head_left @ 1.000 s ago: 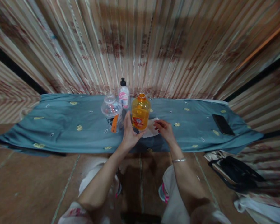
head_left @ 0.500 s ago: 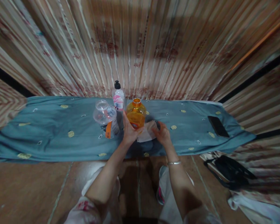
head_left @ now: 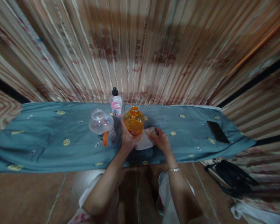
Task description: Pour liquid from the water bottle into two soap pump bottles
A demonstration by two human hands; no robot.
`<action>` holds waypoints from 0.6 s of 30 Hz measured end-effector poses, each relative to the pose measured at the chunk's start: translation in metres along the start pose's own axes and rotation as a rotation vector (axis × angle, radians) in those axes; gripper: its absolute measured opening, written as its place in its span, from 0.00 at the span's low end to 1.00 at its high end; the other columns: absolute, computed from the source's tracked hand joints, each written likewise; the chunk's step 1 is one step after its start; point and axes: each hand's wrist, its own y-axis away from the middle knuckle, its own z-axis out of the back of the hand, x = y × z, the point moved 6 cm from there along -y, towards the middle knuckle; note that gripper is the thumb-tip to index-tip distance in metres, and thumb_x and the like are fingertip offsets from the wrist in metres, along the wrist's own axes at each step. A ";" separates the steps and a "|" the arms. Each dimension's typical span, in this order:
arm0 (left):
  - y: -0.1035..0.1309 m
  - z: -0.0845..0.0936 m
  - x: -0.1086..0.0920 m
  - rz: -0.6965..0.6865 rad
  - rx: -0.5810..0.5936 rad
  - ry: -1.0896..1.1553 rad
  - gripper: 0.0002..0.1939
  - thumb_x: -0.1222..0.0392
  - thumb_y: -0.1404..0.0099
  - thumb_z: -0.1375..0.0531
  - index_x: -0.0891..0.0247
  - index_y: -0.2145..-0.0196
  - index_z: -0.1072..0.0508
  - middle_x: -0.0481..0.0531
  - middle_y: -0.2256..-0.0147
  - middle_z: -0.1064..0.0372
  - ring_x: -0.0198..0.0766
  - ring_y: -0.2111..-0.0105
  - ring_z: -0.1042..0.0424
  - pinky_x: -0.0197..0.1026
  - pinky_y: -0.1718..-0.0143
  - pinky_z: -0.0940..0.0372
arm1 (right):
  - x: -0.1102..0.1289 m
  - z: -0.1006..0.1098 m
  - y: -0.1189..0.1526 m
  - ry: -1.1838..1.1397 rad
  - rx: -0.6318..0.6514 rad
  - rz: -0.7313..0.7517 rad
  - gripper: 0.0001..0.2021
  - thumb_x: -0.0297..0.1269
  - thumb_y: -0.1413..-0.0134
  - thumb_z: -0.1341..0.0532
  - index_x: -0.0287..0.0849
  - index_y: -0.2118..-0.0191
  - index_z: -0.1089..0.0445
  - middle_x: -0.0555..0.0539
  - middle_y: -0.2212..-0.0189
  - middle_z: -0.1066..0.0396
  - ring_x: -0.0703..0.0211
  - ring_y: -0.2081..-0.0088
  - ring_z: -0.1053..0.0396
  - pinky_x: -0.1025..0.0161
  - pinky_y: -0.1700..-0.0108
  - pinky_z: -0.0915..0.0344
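An open-necked orange bottle [head_left: 134, 122] with amber liquid in it is in my left hand [head_left: 128, 140], whose fingers wrap round its lower side. My right hand [head_left: 161, 139] pinches a thin white tissue or cloth [head_left: 145, 140] just right of the bottle. Something small and dark shows by the right fingertips, too small to name. Left of the bottle stands a wide clear plastic jar [head_left: 100, 125] with an orange-and-black label. Behind, a clear bottle [head_left: 116, 105] with a pink label and a black cap stands upright.
A teal cloth with yellow pineapple prints [head_left: 49, 133] covers the narrow table. A black phone [head_left: 217, 132] lies at the right. Pleated curtains [head_left: 140, 46] hang behind, and a black bag [head_left: 231, 177] sits low at the right.
The whole scene sits slightly lower in view as the head camera shifts. Both hands keep their holds, and the tissue's shape has changed a little beside the orange bottle.
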 end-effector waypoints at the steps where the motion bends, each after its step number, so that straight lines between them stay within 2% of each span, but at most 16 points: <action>1: 0.000 0.000 0.000 0.013 0.005 -0.001 0.65 0.59 0.58 0.23 0.57 0.30 0.54 0.64 0.30 0.49 0.57 0.30 0.47 0.57 0.29 0.50 | 0.000 -0.001 -0.001 -0.015 0.013 -0.002 0.29 0.46 0.51 0.31 0.38 0.44 0.29 0.34 0.51 0.22 0.43 0.49 0.24 0.52 0.48 0.31; 3: -0.001 0.000 -0.003 0.016 0.013 -0.006 0.62 0.60 0.57 0.24 0.57 0.30 0.52 0.63 0.32 0.45 0.56 0.32 0.42 0.57 0.30 0.47 | 0.000 -0.003 -0.003 -0.056 0.049 0.001 0.27 0.47 0.54 0.30 0.40 0.49 0.26 0.37 0.56 0.20 0.45 0.55 0.23 0.55 0.53 0.31; 5: -0.002 0.001 -0.007 -0.002 0.008 -0.016 0.60 0.62 0.57 0.25 0.57 0.32 0.49 0.63 0.34 0.41 0.55 0.34 0.39 0.56 0.31 0.45 | -0.001 -0.007 -0.004 -0.107 0.092 0.009 0.20 0.48 0.57 0.29 0.41 0.59 0.23 0.43 0.65 0.20 0.49 0.62 0.24 0.58 0.60 0.31; 7: -0.003 0.001 -0.010 -0.006 0.000 -0.025 0.58 0.63 0.57 0.25 0.57 0.33 0.47 0.62 0.36 0.39 0.55 0.35 0.37 0.56 0.32 0.43 | -0.002 -0.010 -0.005 -0.167 0.130 0.015 0.14 0.48 0.58 0.31 0.42 0.70 0.24 0.48 0.75 0.24 0.55 0.70 0.28 0.61 0.66 0.34; 9: -0.003 0.001 -0.010 0.007 -0.001 -0.026 0.58 0.63 0.58 0.25 0.56 0.33 0.46 0.61 0.38 0.37 0.55 0.36 0.35 0.56 0.33 0.41 | -0.003 -0.011 -0.004 -0.239 0.149 0.018 0.14 0.50 0.57 0.32 0.43 0.76 0.27 0.51 0.81 0.30 0.59 0.75 0.34 0.63 0.70 0.38; 14: -0.001 -0.001 -0.007 0.043 0.022 -0.019 0.59 0.60 0.59 0.23 0.58 0.33 0.46 0.60 0.40 0.34 0.56 0.39 0.32 0.57 0.36 0.38 | -0.003 -0.007 -0.002 -0.456 0.105 0.007 0.21 0.58 0.61 0.33 0.42 0.74 0.26 0.52 0.82 0.32 0.62 0.76 0.38 0.64 0.74 0.40; 18: 0.002 -0.003 -0.013 0.020 0.034 -0.025 0.59 0.60 0.60 0.23 0.57 0.34 0.46 0.60 0.38 0.35 0.56 0.37 0.34 0.57 0.34 0.41 | 0.000 0.005 0.002 -0.633 0.047 -0.027 0.26 0.63 0.64 0.33 0.41 0.73 0.27 0.51 0.81 0.31 0.63 0.78 0.38 0.64 0.74 0.39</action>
